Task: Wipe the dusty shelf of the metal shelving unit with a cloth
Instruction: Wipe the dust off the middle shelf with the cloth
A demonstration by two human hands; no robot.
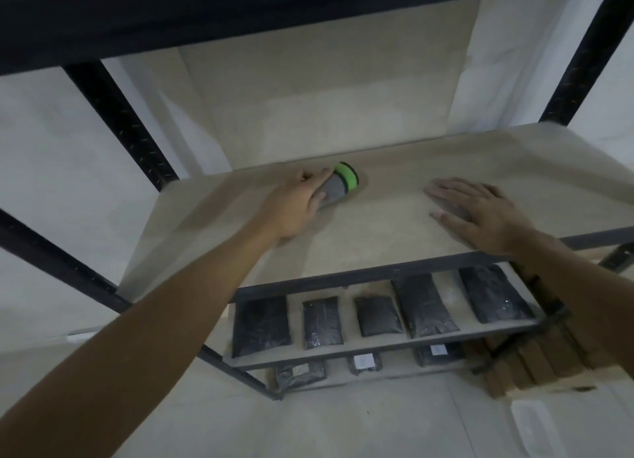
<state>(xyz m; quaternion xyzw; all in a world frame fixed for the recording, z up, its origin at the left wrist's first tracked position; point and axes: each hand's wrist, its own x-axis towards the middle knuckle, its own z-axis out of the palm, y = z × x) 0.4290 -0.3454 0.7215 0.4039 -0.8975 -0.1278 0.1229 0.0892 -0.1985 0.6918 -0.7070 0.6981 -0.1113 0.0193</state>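
Head view. The left hand reaches to the rear left of the dusty shelf and wraps its fingers around a grey cylindrical object with a bright green band, which lies tilted on the board; the grip suggests that it is being shifted to free the surface for wiping. The right hand lies palm-down near the front right edge, fingers extended, slightly spread and pressed flat on a grey cloth (only a small patch shows beneath the palm), a posture suited to spreading pressure across the fabric. The shelf itself is a pale board carried by the dark frame of the metal shelving unit, and no clear wiped track can be made out. On the shelf below, dark plastic packets lie in a row, well apart from both hands.
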